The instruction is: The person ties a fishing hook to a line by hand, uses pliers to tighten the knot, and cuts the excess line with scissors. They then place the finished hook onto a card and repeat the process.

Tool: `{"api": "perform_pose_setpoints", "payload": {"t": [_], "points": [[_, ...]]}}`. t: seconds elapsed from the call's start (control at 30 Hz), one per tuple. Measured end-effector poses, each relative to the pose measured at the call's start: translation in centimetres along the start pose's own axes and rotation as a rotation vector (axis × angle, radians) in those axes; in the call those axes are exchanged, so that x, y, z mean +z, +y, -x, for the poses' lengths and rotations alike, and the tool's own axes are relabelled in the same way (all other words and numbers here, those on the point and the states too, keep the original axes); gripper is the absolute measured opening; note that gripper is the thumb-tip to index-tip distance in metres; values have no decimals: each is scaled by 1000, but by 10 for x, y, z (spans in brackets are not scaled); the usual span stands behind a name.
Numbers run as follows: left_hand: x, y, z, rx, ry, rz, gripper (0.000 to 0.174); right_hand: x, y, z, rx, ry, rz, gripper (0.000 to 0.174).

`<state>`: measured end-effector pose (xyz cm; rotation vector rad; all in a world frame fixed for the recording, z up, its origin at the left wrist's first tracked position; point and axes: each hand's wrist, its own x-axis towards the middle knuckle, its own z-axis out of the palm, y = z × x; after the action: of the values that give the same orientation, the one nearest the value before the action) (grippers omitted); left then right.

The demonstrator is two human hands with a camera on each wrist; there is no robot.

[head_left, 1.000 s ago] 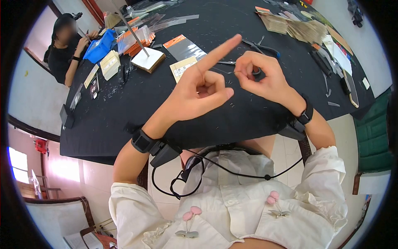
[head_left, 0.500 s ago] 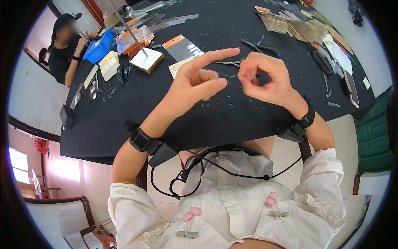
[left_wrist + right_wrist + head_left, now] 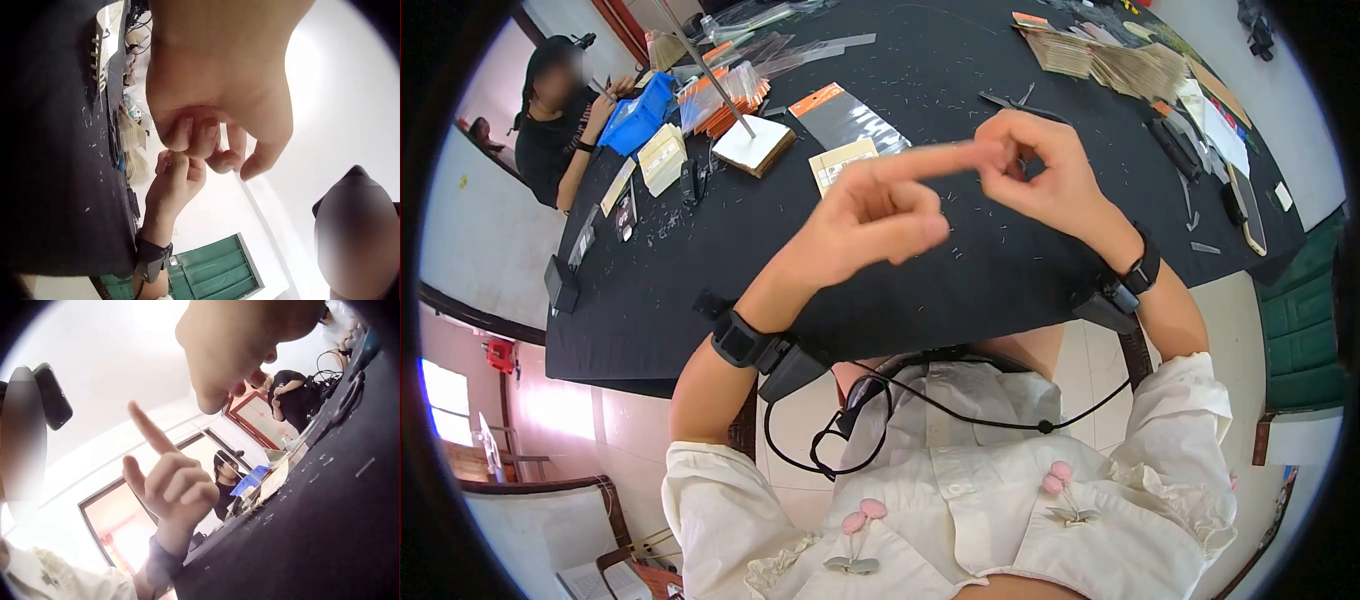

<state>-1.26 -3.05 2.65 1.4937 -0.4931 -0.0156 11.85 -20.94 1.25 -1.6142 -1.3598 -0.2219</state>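
Note:
My left hand [image 3: 860, 215] is held over the black table with its index finger straight and the other fingers curled in. That fingertip reaches the bent fingers of my right hand [image 3: 1050, 170] and overlaps them in the head view. The right thumb and index finger curl toward each other in a ring, and nothing shows between them. Beneath the left hand lies a beige card [image 3: 840, 160] beside a clear packet with an orange top [image 3: 850, 120]. Pliers [image 3: 1045, 115] lie just beyond the right hand, partly covered by it.
A thin rod stands on a white-topped block [image 3: 755, 145]. Behind are a blue bin [image 3: 638, 110] and orange-edged packets [image 3: 730, 100]. Stacked brown cards [image 3: 1100, 62] lie far right, a phone [image 3: 1248, 210] at the right edge. Another person [image 3: 555, 120] sits at the left.
The left index finger has swung down and rightward, from pointing up and away to lying level against the right hand's fingers. The right hand has stayed nearly in place, its fingers still curled.

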Motion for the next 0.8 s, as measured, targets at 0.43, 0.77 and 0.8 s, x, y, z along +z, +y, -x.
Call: {"api": "perform_pose_setpoints", "payload": {"t": [0.43,0.77,0.8], "points": [[-37,-18,-32,-28,-29,-57,42,0,-8,-1,-36,78,62,13],[-21,-5,-94,2,-237,131,41,-18,3,-5,46,351,78,11],[-19,-1,-95,0,-237,130,41,-19,5,-5,16,371,78,12]]}}
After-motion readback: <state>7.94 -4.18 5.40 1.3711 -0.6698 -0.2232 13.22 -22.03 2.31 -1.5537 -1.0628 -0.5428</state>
